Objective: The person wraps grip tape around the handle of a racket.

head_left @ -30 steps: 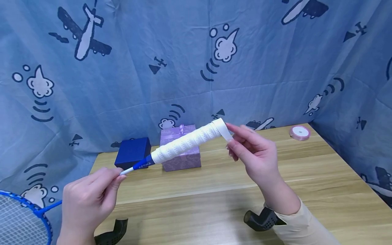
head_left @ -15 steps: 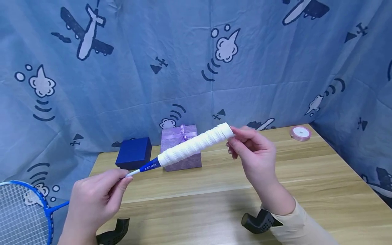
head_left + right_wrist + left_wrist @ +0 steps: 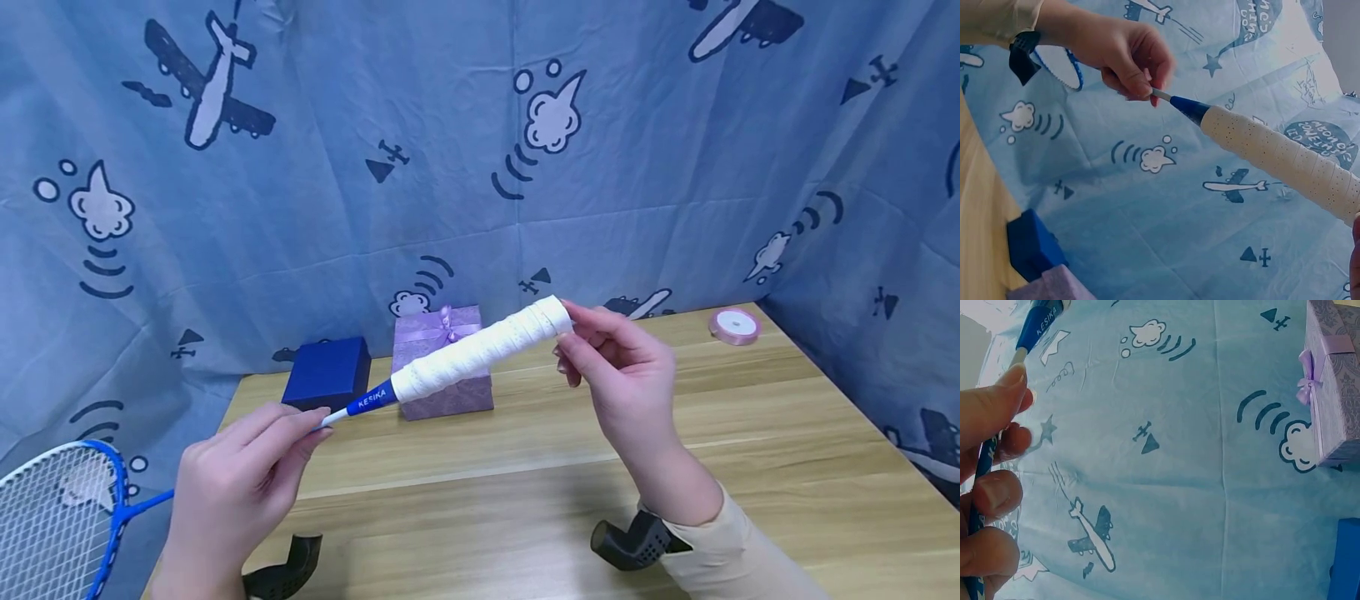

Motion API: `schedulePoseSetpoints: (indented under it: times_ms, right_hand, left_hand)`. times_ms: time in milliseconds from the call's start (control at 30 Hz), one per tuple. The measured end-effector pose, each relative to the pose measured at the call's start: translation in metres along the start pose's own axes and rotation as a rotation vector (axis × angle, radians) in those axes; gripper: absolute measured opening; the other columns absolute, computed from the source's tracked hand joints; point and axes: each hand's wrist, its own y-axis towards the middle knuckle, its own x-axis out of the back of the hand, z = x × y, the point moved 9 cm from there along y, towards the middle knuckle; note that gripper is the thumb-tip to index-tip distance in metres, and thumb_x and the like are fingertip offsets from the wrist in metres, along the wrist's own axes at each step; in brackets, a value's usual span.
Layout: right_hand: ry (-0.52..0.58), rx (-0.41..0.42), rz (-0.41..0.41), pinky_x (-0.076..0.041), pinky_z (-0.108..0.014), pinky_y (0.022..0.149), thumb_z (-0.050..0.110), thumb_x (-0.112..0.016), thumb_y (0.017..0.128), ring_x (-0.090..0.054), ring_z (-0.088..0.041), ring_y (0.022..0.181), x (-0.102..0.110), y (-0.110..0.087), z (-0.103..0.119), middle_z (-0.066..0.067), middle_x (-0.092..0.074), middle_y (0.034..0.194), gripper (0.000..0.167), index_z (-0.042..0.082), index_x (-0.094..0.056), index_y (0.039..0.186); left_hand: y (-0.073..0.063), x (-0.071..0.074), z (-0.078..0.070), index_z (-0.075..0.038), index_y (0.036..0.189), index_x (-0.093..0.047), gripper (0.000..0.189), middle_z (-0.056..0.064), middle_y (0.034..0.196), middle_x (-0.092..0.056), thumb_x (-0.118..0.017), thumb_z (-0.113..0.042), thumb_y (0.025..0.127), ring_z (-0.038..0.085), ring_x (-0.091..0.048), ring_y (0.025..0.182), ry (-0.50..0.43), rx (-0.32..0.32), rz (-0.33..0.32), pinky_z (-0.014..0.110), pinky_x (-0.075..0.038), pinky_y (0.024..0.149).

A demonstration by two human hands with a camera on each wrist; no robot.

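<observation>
A blue and white badminton racket point(image 3: 117, 508) is held up over the table, its handle slanting up to the right. White perforated grip tape point(image 3: 480, 352) winds round the handle in overlapping turns, above a blue cone point(image 3: 372, 398) lettered KESIKA. My left hand point(image 3: 238, 492) grips the thin shaft point(image 3: 334, 418) just below that cone; in the left wrist view its fingers point(image 3: 999, 494) curl round the shaft. At the butt end, my right hand point(image 3: 626, 367) pinches the tape's end between thumb and forefinger, the pinched bit mostly hidden behind the handle.
A dark blue box point(image 3: 326, 371) and a purple gift box point(image 3: 450, 404) with a bow stand at the back of the wooden table point(image 3: 465, 517). A pink ribbon roll point(image 3: 735, 325) lies at the back right. A blue printed curtain point(image 3: 450, 192) hangs behind.
The strip of tape that stretched from the butt to my right hand now lies round the handle's end. The racket has turned and shifted slightly right, and my left fingers have shifted on the shaft.
</observation>
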Motion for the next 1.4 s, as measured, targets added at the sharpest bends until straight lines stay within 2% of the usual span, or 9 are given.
schedulePoseSetpoints:
  times_ms: [133,300,533,800,967,1200,1333,1400]
  right_hand:
    - [0.002,0.005,-0.006,-0.05,-0.022,0.055,-0.025,-0.06,0.088,-0.064,-0.017,0.067,0.0,0.0,0.0,-0.01,-0.072,0.089,0.035,-0.015,-0.068,0.121]
    - [0.049,0.045,-0.028,-0.052,-0.022,0.056,-0.027,-0.06,0.087,-0.064,-0.018,0.065,0.001,0.0,0.002,-0.014,-0.073,0.092,0.032,-0.018,-0.068,0.117]
    - [0.105,0.057,-0.087,-0.058,-0.025,0.059,-0.025,-0.064,0.087,-0.071,-0.019,0.066,0.004,0.0,0.003,-0.016,-0.075,0.087,0.019,-0.017,-0.069,0.104]
    - [0.092,0.054,-0.122,-0.06,-0.028,0.058,-0.029,-0.062,0.084,-0.072,-0.021,0.065,0.005,-0.001,0.004,-0.017,-0.074,0.082,0.021,-0.017,-0.063,0.101]
    - [0.091,0.024,-0.095,-0.059,-0.028,0.057,-0.028,-0.061,0.086,-0.07,-0.022,0.061,0.005,0.0,0.003,-0.017,-0.073,0.08,0.022,-0.015,-0.061,0.104]
    - [0.133,-0.054,-0.033,-0.059,-0.027,0.058,-0.025,-0.058,0.09,-0.071,-0.021,0.063,0.003,0.002,-0.001,-0.014,-0.074,0.081,0.031,-0.012,-0.062,0.118]
    - [0.146,-0.071,-0.031,-0.059,-0.027,0.057,-0.024,-0.058,0.091,-0.071,-0.02,0.064,0.003,0.002,-0.002,-0.013,-0.074,0.081,0.029,-0.012,-0.062,0.118]
    - [0.15,-0.074,-0.034,-0.059,-0.026,0.057,-0.024,-0.059,0.091,-0.071,-0.02,0.064,0.003,0.002,-0.002,-0.012,-0.074,0.081,0.029,-0.01,-0.064,0.117]
  left_hand:
    - [0.003,0.004,-0.005,-0.005,0.091,-0.08,0.043,0.001,0.078,-0.068,-0.058,-0.038,0.107,0.016,-0.058,0.062,0.016,-0.031,-0.048,0.025,-0.048,0.052]
    - [0.005,0.006,-0.01,-0.003,0.087,-0.08,0.041,0.001,0.072,-0.065,-0.061,-0.034,0.106,0.015,-0.052,0.059,-0.002,-0.065,-0.109,0.022,-0.043,0.048]
    - [0.005,0.005,-0.012,-0.001,0.086,-0.079,0.042,0.002,0.069,-0.061,-0.061,-0.033,0.106,0.012,-0.046,0.056,-0.025,-0.078,-0.126,0.019,-0.037,0.046]
    - [0.002,0.003,-0.011,-0.002,0.087,-0.079,0.042,0.0,0.068,-0.059,-0.06,-0.035,0.106,0.008,-0.041,0.052,-0.028,-0.067,-0.086,0.015,-0.03,0.046]
    - [0.002,0.002,-0.011,-0.002,0.087,-0.079,0.042,-0.001,0.068,-0.059,-0.06,-0.035,0.106,0.007,-0.04,0.051,-0.033,-0.066,-0.074,0.013,-0.029,0.046]
    - [0.002,0.0,-0.01,-0.003,0.087,-0.079,0.041,-0.003,0.068,-0.056,-0.06,-0.035,0.106,0.003,-0.037,0.051,-0.077,-0.063,-0.056,0.01,-0.027,0.048]
    - [0.001,-0.002,-0.007,-0.005,0.088,-0.079,0.041,-0.005,0.07,-0.056,-0.06,-0.036,0.106,0.002,-0.038,0.052,-0.091,-0.038,-0.03,0.008,-0.028,0.049]
    - [0.002,-0.003,-0.007,-0.005,0.088,-0.079,0.04,-0.005,0.07,-0.056,-0.06,-0.036,0.106,0.002,-0.038,0.052,-0.098,-0.036,-0.037,0.009,-0.028,0.049]
